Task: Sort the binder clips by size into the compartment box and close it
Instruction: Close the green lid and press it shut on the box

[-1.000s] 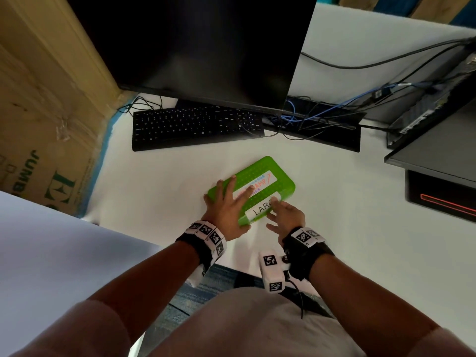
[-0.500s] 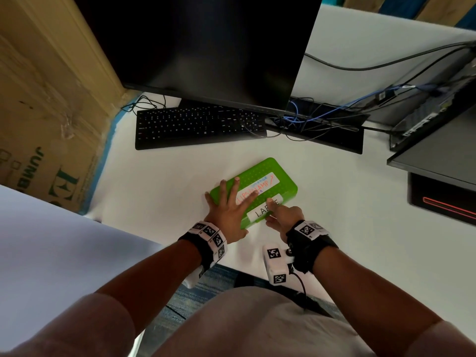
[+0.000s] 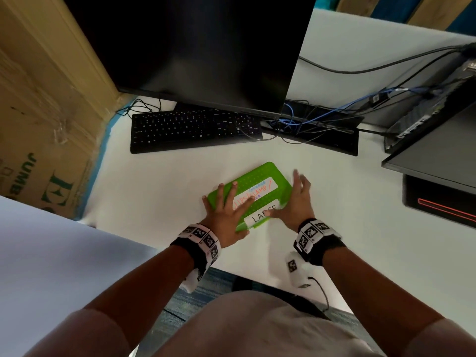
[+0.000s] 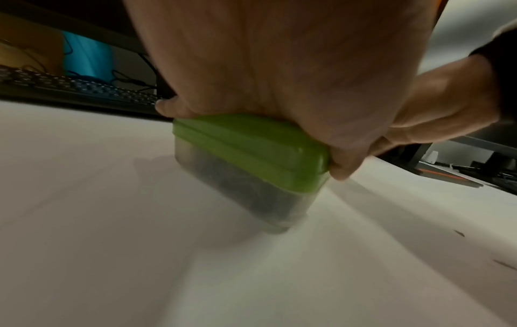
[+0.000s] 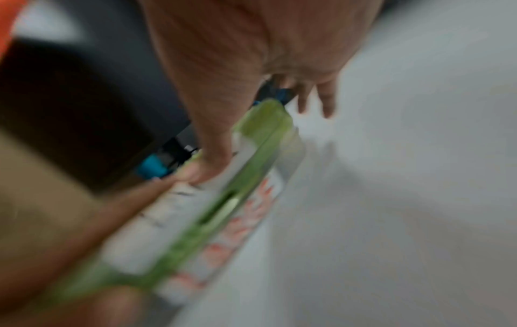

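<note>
The compartment box (image 3: 257, 173) sits on the white desk with its green lid down. Its lid carries a coloured label and a white "LARGE" label (image 3: 258, 217). My left hand (image 3: 226, 210) lies flat on the lid's left half, fingers straight. My right hand (image 3: 296, 199) is at the box's right end with fingers spread, its thumb touching the "LARGE" label. In the left wrist view my palm (image 4: 279, 66) presses the green lid (image 4: 246, 146), and dark binder clips (image 4: 251, 194) show through the clear base. The right wrist view is blurred; my thumb (image 5: 212, 159) lies on the lid (image 5: 251, 159).
A black keyboard (image 3: 193, 130) and a dark monitor (image 3: 193, 47) stand behind the box. Tangled cables (image 3: 296, 124) lie to the back right, and black equipment (image 3: 438, 202) is at the far right. A cardboard carton (image 3: 38, 124) stands on the left. The desk's front edge is just behind my wrists.
My right hand has moved from the lid's near edge to the box's right end and its fingers have spread. My left hand stays flat on the lid.
</note>
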Demonstrator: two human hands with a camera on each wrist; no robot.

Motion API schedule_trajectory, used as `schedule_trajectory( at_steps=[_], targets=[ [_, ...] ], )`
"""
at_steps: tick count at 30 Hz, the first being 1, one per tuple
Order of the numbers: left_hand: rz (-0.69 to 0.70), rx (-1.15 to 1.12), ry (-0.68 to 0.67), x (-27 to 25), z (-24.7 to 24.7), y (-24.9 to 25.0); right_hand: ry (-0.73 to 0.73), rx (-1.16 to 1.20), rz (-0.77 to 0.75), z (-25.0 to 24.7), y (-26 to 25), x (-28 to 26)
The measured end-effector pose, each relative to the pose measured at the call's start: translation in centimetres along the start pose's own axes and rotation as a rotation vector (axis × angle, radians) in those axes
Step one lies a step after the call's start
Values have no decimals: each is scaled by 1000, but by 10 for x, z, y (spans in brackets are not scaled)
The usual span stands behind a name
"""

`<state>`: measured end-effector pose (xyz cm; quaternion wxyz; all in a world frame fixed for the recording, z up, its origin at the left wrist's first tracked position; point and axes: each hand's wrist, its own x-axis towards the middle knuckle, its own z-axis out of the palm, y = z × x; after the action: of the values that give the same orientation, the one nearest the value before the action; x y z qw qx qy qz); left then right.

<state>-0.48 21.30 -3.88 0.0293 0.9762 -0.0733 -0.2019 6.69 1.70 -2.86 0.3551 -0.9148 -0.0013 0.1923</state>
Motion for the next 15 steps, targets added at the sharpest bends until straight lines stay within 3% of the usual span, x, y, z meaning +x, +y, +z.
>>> schedule_trajectory(
  at_steps=[2,5,7,15],
  targets=[
    [26,41,-17,2,-4,-2,-154,-382,-252,-7,-5,3],
    [87,42,-44,5,-8,-5,-222,-731,-404,-3,1,3],
    [120,45,-48,5,-9,-10,-164,-735,-400,0,6,-2],
    [174,80,-63,4,-10,-16,-160,-688,-400,4,11,-13]
  ],
)
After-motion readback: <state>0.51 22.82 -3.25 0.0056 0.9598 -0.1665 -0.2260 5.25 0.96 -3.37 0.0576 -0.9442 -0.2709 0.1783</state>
